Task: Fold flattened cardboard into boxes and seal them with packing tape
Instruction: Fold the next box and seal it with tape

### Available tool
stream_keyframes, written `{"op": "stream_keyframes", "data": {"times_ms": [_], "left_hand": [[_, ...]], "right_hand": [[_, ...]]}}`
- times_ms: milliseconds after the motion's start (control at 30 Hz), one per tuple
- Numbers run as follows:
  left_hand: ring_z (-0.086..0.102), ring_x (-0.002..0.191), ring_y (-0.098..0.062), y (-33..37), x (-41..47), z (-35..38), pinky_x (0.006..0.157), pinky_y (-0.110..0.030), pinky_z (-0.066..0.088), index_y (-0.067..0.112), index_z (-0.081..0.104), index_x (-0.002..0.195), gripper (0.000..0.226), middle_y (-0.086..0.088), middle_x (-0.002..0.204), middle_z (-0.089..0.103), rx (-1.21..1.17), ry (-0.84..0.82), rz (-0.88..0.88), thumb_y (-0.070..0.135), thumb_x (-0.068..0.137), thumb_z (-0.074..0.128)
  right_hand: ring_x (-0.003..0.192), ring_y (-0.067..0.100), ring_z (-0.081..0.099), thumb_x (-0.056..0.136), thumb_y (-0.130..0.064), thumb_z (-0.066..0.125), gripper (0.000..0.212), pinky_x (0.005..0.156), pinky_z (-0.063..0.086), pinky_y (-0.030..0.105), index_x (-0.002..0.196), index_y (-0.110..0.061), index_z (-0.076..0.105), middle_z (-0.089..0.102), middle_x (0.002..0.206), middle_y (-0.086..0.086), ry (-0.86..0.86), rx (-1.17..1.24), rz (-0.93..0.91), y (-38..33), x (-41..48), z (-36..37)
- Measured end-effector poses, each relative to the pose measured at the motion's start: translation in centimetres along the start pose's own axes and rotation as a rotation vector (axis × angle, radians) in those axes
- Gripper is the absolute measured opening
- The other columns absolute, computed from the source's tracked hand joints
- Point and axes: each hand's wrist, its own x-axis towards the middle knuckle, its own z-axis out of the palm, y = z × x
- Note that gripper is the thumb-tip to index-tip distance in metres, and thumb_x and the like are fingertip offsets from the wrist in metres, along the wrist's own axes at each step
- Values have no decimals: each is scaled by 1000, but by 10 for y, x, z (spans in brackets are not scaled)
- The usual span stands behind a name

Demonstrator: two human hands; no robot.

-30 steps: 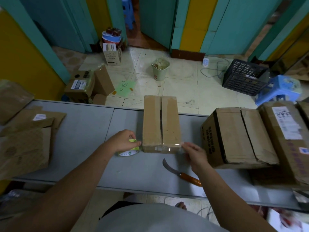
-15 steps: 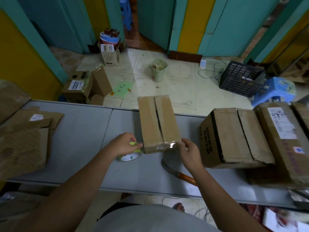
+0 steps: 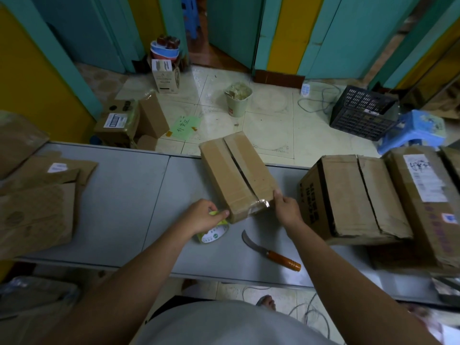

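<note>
A small folded cardboard box (image 3: 234,173) lies on the grey table (image 3: 129,195), turned at an angle, its two top flaps meeting at an open seam. Clear tape runs across its near end. My left hand (image 3: 202,216) grips a roll of packing tape (image 3: 214,234) with a yellow-green core at the box's near left corner. My right hand (image 3: 286,207) pinches the near right corner of the box where the tape ends.
A curved knife with an orange handle (image 3: 271,252) lies on the table near me. Larger closed boxes (image 3: 353,195) stand at the right. Flattened cardboard (image 3: 37,207) is stacked at the left. Beyond the table, the floor holds a bucket (image 3: 237,98), a black crate (image 3: 363,110) and a blue stool (image 3: 413,130).
The box has been rotated counter-clockwise, so its far end now points left. Both hands stayed at its near corners. The knife is now fully uncovered.
</note>
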Motion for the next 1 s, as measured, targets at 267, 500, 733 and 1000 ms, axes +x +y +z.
{"op": "stream_keyframes", "data": {"times_ms": [267, 500, 733, 1000], "left_hand": [[68, 92, -14, 3, -9, 1, 78, -34, 56, 30, 57, 117, 45, 0, 103, 68, -161, 16, 60, 62, 91, 74], [74, 84, -14, 11, -24, 21, 79, -37, 60, 60, 17, 153, 87, 0, 85, 74, -290, 6, 194, 37, 95, 78], [70, 99, -36, 8, -27, 21, 91, -45, 59, 78, 24, 147, 76, -29, 100, 66, -265, -37, 215, 36, 102, 68], [66, 99, -15, 21, -31, 17, 68, -24, 53, 74, 21, 151, 81, 6, 112, 55, -256, -66, 181, 30, 102, 68]], "right_hand": [[118, 29, 53, 108, -62, 31, 68, 95, 38, 40, 141, -11, 60, 60, 126, 12, -38, -4, 89, -10, 14, -12], [128, 29, 53, 104, -64, 43, 62, 100, 37, 39, 139, -18, 66, 62, 140, 13, -18, 102, 55, -11, 19, -18], [120, 15, 52, 95, -75, 45, 62, 96, 41, 35, 133, -30, 64, 61, 128, -6, -32, 117, -73, 20, -26, -24], [103, 18, 60, 80, -56, 80, 39, 87, 50, 33, 108, -31, 69, 61, 107, -6, -156, -877, -385, 83, -70, -17]]}}
